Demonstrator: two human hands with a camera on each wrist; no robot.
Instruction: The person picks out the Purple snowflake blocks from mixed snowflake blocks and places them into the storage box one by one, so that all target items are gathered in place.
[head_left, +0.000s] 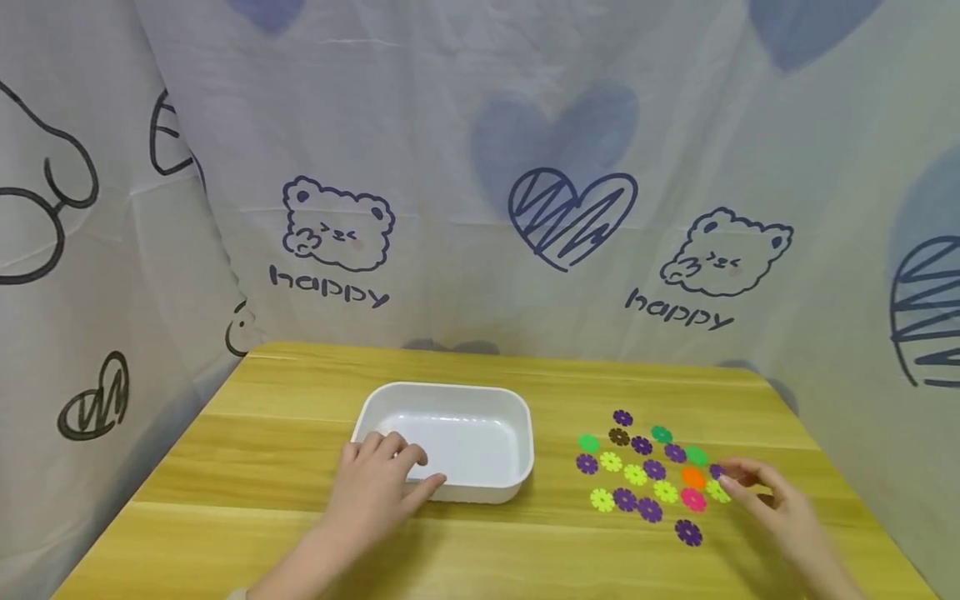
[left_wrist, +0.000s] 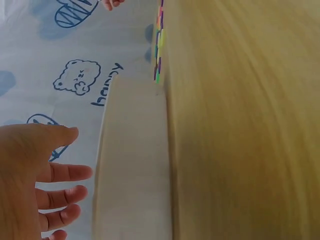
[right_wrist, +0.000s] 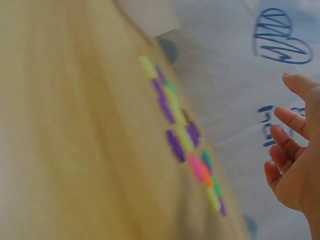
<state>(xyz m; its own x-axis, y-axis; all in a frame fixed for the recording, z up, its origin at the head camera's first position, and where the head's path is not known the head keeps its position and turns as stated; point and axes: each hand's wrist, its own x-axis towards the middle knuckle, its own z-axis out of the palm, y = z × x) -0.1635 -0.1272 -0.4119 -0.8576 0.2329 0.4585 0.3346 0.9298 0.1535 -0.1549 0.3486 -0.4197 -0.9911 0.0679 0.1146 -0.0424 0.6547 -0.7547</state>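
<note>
A white rectangular plastic basin [head_left: 480, 493] stands on the wooden table, its visible inside bare. My left hand [head_left: 378, 479] hovers by its near left rim, fingers loosely bent and thumb apart; in the left wrist view nothing lies between them. To the right, several flat, notched flower-shaped plastic discs are spread out, among them an orange disc [head_left: 693, 477], a pink disc [head_left: 693, 500] and a dark purple disc [head_left: 688, 532]. Beside their right edge is my right hand [head_left: 780, 504], nearest a purple disc [head_left: 717, 472] and a yellow-green disc [head_left: 718, 490]. Its loosely curved fingers hold nothing visible.
The wooden table [head_left: 480, 550] reaches back to a pale curtain [head_left: 450, 125] printed with hearts and bears, which also hangs along the left and right sides. Bare wood shows between the basin and the discs.
</note>
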